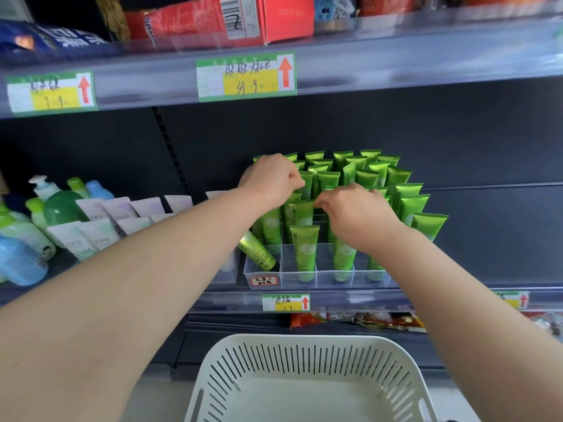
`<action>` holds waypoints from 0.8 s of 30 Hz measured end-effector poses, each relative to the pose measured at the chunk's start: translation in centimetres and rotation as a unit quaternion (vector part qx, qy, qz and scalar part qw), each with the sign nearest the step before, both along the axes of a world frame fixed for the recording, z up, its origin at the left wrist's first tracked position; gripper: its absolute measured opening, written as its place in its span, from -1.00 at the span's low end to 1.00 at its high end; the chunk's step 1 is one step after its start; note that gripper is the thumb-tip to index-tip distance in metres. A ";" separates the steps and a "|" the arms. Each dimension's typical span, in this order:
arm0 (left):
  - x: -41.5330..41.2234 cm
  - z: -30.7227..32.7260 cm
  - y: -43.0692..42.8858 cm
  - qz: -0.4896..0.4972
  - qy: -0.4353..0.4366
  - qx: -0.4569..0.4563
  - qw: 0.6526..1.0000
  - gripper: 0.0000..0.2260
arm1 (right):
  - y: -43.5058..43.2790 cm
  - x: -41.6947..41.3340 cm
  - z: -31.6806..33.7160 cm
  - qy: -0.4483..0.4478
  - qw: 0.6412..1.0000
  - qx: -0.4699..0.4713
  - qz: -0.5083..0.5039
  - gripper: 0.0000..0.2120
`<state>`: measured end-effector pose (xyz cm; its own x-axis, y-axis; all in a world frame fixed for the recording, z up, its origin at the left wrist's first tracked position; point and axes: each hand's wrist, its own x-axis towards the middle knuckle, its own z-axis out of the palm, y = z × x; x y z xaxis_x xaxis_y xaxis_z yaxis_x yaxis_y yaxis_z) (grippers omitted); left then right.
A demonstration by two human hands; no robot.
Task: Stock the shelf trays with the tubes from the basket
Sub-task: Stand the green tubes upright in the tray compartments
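Since basket [304, 341] below clear tray [335, 279] shows no tubes, step looks like tidying green tubes [304, 248] standing in tray. Left hand [271, 178] pinches one top; right hand [356, 217] curled beside, grasp unclear. Next: set leaning tube [257, 248] upright, tray's front-left.

A shop: price labels [246, 76] on stocked shelves [396, 53].

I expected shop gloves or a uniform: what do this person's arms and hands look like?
Nothing worn shows. The left hand and right hand have no gloves. The left forearm and right forearm are uncovered to the picture's edge: no sleeves, watch or bracelet. Whether rings are worn cannot be told.
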<state>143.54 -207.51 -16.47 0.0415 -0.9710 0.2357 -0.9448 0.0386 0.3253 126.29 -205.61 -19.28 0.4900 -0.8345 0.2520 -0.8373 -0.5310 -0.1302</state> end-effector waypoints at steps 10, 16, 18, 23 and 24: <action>-0.6 -0.4 -1.5 0.010 -0.095 0.023 0.995 -0.86 | -0.2 -0.6 -0.5 -0.017 1.000 -0.024 0.001 -0.77; -2.4 -0.8 -2.0 -0.015 -0.107 -0.010 0.994 -0.84 | -0.5 -1.3 -0.5 -0.034 0.999 -0.022 -0.018 -0.74; -2.5 -0.8 -2.0 -0.024 -0.104 -0.001 0.994 -0.86 | -0.6 -1.5 -0.5 -0.038 0.999 -0.022 -0.021 -0.76; -1.0 0.0 -1.7 -0.015 -0.045 -0.003 0.999 -0.87 | -0.2 -1.0 -0.2 -0.051 0.998 -0.020 -0.022 -0.79; -0.5 0.3 -1.5 -0.012 -0.032 -0.010 0.999 -0.88 | -0.1 -0.7 0.0 -0.054 0.998 -0.022 -0.020 -0.78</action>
<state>143.02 -208.97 -16.22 0.0034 -0.9668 0.2556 -0.9624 0.0662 0.2634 125.61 -205.67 -19.26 0.4237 -0.8401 0.3387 -0.8407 -0.5039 -0.1981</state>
